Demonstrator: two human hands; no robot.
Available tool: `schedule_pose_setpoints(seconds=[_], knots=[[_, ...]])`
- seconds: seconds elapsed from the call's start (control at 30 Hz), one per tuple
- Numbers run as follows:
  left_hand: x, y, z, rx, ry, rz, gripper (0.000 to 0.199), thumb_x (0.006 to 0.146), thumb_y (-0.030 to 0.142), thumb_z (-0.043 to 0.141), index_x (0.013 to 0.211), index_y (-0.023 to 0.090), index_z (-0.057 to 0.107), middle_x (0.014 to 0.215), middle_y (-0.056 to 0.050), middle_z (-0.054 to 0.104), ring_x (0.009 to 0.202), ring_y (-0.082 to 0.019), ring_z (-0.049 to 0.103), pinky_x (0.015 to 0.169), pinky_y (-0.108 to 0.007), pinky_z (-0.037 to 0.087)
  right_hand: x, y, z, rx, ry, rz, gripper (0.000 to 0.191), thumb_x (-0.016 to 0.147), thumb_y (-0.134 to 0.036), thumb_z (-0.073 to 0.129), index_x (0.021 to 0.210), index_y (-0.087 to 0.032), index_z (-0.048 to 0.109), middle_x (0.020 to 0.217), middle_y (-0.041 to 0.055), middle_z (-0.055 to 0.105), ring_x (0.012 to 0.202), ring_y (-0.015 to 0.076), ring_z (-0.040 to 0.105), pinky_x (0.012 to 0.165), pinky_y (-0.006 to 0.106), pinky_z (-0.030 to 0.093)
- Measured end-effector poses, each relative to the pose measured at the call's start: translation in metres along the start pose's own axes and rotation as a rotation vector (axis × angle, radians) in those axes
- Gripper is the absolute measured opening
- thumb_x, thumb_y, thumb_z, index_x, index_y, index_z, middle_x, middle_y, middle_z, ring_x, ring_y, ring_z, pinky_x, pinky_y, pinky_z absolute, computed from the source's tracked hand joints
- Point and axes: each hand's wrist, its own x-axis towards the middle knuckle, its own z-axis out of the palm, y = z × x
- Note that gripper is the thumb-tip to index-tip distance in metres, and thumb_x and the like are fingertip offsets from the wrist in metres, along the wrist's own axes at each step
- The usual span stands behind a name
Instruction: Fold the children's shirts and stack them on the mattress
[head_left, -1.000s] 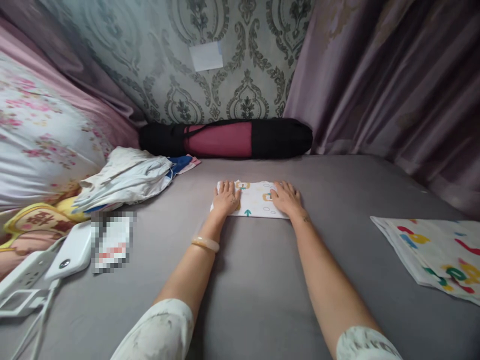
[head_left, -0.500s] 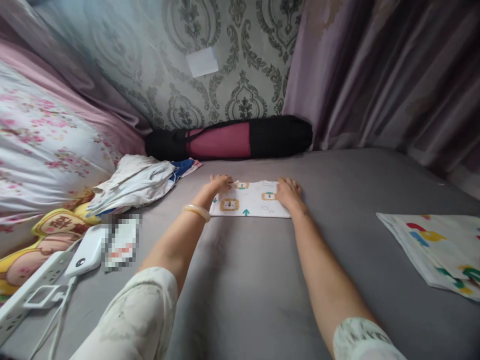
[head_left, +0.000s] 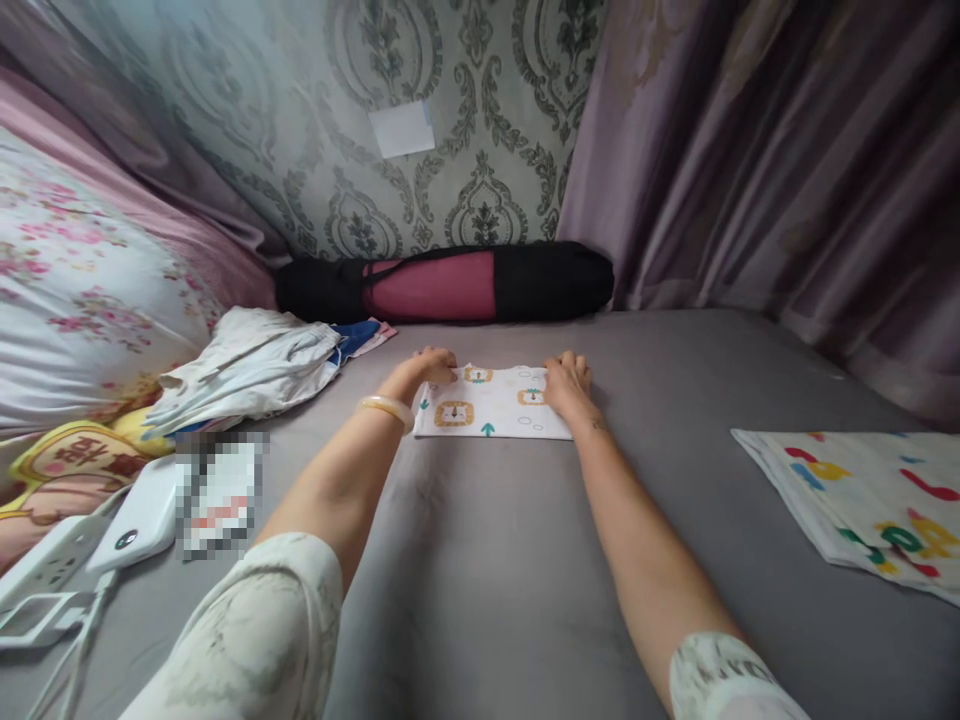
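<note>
A white cloth (head_left: pixel 499 408) printed with orange lion faces and green arrows lies folded into a flat rectangle on the grey bed sheet. At its far left corner, my left hand (head_left: pixel 433 366) has its fingers curled down on the fabric, thumb towards the middle. My right hand (head_left: pixel 568 378) grips the far right corner in the same way, fingers bent over the edge. Both hands hide those corners. A second folded white cloth (head_left: pixel 862 490) with red, yellow, blue and green figures rests to the right, untouched and partly out of view.
Along the wall lies a long black and maroon bag (head_left: pixel 435 285). To the left are a heap of pale clothes (head_left: pixel 251 365), a floral pillow (head_left: pixel 97 280), a yellow printed cushion (head_left: pixel 82 455), a white power bank (head_left: pixel 142 515) and a power strip (head_left: pixel 56 565) with cables.
The view has turned slightly to the right, so the surroundings sit further left. Both hands stay at the far corners of the lion-print cloth, which keeps its folded shape.
</note>
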Motion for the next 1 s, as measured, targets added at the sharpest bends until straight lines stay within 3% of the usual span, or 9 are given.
schedule_pose_setpoints(seconds=[0.17,0.27,0.37,0.47,0.6,0.77,0.9,1.0], knots=[[-0.033,0.0,-0.003,-0.032,0.156,0.064,0.028,0.085,0.027,0.052,0.109,0.025,0.066,0.113,-0.005,0.07,0.11,-0.025,0.059,0.105,-0.052,0.029,-0.004,-0.002,-0.02,0.026,-0.022,-0.033,0.031,0.09,-0.014,0.044,0.116,-0.017,0.061,0.125,0.0145,0.057,0.118,0.0296,0.047,0.099,0.043,0.032],[-0.053,-0.007,-0.016,-0.074,0.276,0.136,0.026,0.083,0.029,0.053,0.104,0.023,0.068,0.104,-0.006,0.072,0.102,-0.025,0.061,0.099,-0.045,0.036,-0.01,0.003,-0.04,0.078,-0.033,-0.066,0.029,0.094,-0.016,0.04,0.116,-0.018,0.059,0.113,0.0117,0.066,0.111,0.0266,0.055,0.104,0.045,0.028],[-0.073,-0.011,-0.032,-0.11,0.308,0.218,0.033,0.083,0.035,0.051,0.107,0.019,0.068,0.1,-0.007,0.072,0.093,-0.023,0.063,0.084,-0.033,0.043,-0.017,0.014,-0.063,0.154,-0.034,-0.117,0.026,0.094,-0.021,0.045,0.115,-0.019,0.06,0.109,0.0103,0.069,0.108,0.0254,0.059,0.102,0.043,0.032],[-0.091,-0.011,-0.046,-0.171,0.235,0.315,0.04,0.083,0.039,0.048,0.11,0.016,0.067,0.101,-0.008,0.071,0.087,-0.02,0.062,0.072,-0.026,0.045,-0.025,0.027,-0.087,0.31,-0.086,-0.218,0.026,0.09,-0.024,0.051,0.111,-0.019,0.064,0.111,0.0088,0.07,0.104,0.0234,0.062,0.094,0.037,0.041],[-0.117,-0.013,-0.061,-0.302,0.105,0.381,0.043,0.081,0.049,0.05,0.098,0.014,0.069,0.088,-0.005,0.07,0.081,-0.019,0.062,0.067,-0.023,0.045,-0.04,0.038,-0.126,0.572,-0.272,-0.338,0.03,0.084,-0.034,0.057,0.106,-0.017,0.069,0.107,0.0067,0.072,0.096,0.0213,0.064,0.085,0.032,0.047],[-0.151,-0.017,-0.074,-0.501,0.021,0.419,0.044,0.076,0.056,0.058,0.097,0.019,0.07,0.093,-0.002,0.071,0.085,-0.018,0.063,0.074,-0.025,0.048,-0.061,0.038,-0.169,0.759,-0.441,-0.293,0.046,0.075,-0.052,0.067,0.105,-0.017,0.07,0.101,0.0063,0.072,0.089,0.0201,0.064,0.079,0.031,0.049],[-0.165,-0.014,-0.073,-0.609,-0.068,0.398,0.042,0.074,0.055,0.064,0.097,0.021,0.072,0.091,-0.003,0.072,0.083,-0.019,0.064,0.075,-0.028,0.049,-0.065,0.04,-0.173,0.751,-0.475,-0.247,0.049,0.07,-0.056,0.07,0.098,-0.017,0.071,0.093,0.0051,0.072,0.084,0.0184,0.064,0.077,0.03,0.049],[-0.161,-0.012,-0.066,-0.656,-0.003,0.413,0.042,0.075,0.054,0.063,0.097,0.02,0.072,0.089,-0.004,0.072,0.083,-0.019,0.064,0.074,-0.03,0.05,-0.061,0.043,-0.166,0.733,-0.452,-0.25,0.044,0.071,-0.054,0.068,0.094,-0.017,0.071,0.09,0.0046,0.072,0.082,0.0179,0.063,0.075,0.03,0.049]])
